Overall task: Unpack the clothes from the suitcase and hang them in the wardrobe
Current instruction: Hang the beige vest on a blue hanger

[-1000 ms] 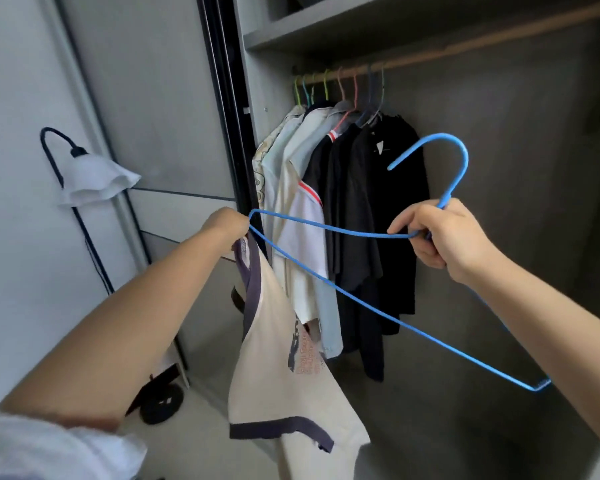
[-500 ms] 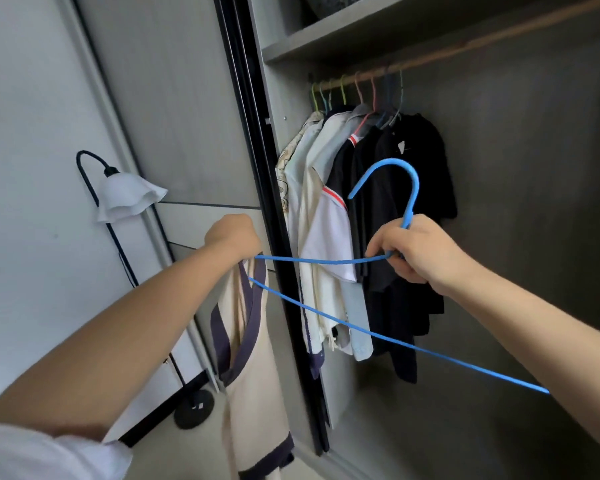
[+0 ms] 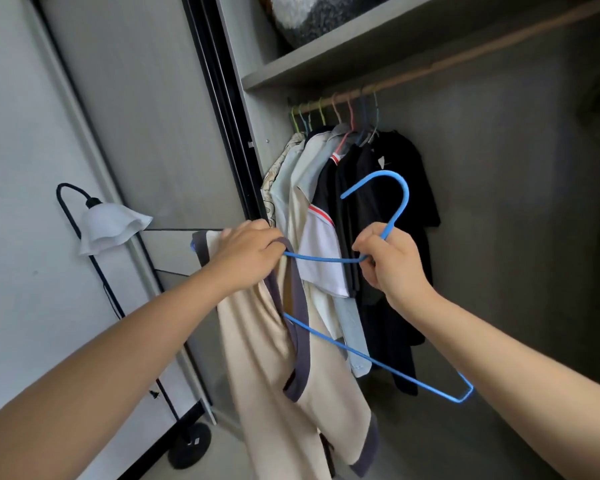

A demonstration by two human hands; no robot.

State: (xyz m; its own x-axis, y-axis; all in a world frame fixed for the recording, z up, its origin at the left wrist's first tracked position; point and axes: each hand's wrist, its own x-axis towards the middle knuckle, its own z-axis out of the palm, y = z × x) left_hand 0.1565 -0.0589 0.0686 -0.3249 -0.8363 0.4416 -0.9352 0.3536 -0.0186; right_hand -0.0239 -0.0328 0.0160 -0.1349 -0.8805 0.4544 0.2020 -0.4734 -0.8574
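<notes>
A blue wire hanger (image 3: 378,363) is held up in front of the open wardrobe. My right hand (image 3: 390,261) grips it at the neck, just under the hook. My left hand (image 3: 248,256) grips the dark-trimmed collar of a cream shirt (image 3: 274,368) at the hanger's left end. The hanger's left arm passes inside the collar, and its left tip shows just beyond the cloth. The shirt hangs down from my left hand. The hanger's right corner sticks out bare.
A wooden rail (image 3: 430,65) in the wardrobe carries several hung shirts (image 3: 343,220) at its left end, with bare rail to their right. A shelf (image 3: 326,60) lies above it. A floor lamp (image 3: 108,226) stands at the left by the sliding door frame (image 3: 222,109).
My left hand has pulled the shirt's collar further over the hanger's left arm. My right hand holds the neck as before, and both hands sit a little nearer the wardrobe.
</notes>
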